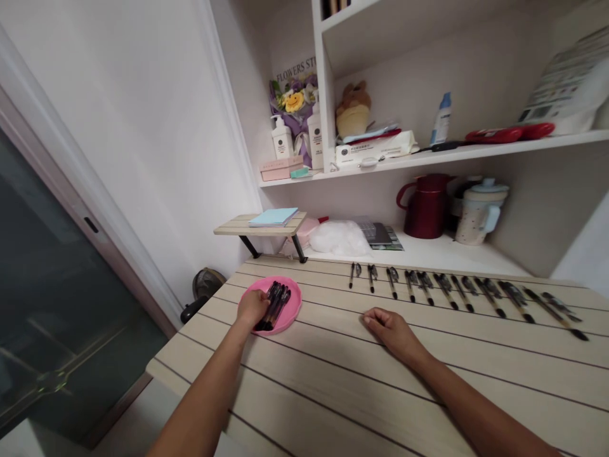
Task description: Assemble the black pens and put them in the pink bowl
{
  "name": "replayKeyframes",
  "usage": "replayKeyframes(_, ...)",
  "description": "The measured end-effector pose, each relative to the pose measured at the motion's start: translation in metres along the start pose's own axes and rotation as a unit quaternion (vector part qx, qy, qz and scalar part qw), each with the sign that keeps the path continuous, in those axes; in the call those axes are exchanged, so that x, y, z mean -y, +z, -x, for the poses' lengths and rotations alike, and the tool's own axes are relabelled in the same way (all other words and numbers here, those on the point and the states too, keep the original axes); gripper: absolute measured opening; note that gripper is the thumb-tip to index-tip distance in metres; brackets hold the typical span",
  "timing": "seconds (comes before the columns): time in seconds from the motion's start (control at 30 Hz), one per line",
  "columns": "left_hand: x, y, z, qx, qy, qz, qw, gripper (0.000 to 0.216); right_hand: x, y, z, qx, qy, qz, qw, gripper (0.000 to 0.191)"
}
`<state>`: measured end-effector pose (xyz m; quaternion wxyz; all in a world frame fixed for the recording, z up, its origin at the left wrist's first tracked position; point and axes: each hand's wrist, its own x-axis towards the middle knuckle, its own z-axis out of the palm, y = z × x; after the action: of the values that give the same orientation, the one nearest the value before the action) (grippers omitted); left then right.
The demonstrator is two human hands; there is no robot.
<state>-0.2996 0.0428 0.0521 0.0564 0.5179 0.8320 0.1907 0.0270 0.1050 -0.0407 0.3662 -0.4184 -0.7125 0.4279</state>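
Observation:
A round pink plate point(295, 312) lies on the left part of the slatted table and holds a bundle of dark pens point(276, 306). At the plate's left side, my left hand point(253, 308) has its fingers closed against the pens' edge; its fingertips are partly hidden. My right hand point(387, 328) rests by the table's middle, fingers curled together, with nothing visible in it. Beyond it runs a row of black pens with yellowish middles point(446, 292), spaced apart toward the right. Beside them lie small dark shiny pieces point(469, 285) whose kind I cannot make out.
A small raised stand point(233, 225) carries blue paper point(273, 217) at the table's back left. Behind the table, a white shelf point(457, 252) holds a red jug point(425, 206), a lidded cup point(479, 212) and a white plastic bag point(340, 237). A dark bag point(208, 284) is beyond the left edge.

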Motion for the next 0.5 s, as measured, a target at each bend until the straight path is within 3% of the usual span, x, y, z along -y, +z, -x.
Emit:
replayKeyframes(0.1, -0.016, 0.001, -0.003, -0.015, 0.035, 0.001, 0.999, 0.016, 0.004, 0.0, 0.001, -0.007, -0.012, 0.0, 1.0, 0.027)
replayKeyframes(0.2, -0.047, 0.01, -0.007, -0.012, 0.102, 0.024, 0.994, 0.02, 0.006, 0.001, 0.002, -0.01, -0.015, -0.009, 1.0, 0.025)
replayKeyframes(0.33, -0.107, 0.041, -0.018, 0.031, 0.171, 0.05, 0.984, 0.019, 0.008, 0.001, 0.002, -0.014, -0.011, -0.014, 1.0, 0.023)
replayKeyframes(0.5, -0.18, 0.089, -0.042, 0.083, 0.16, 0.055, 0.982, 0.019, 0.008, 0.001, 0.001, -0.021, -0.02, -0.009, 1.0, 0.025)
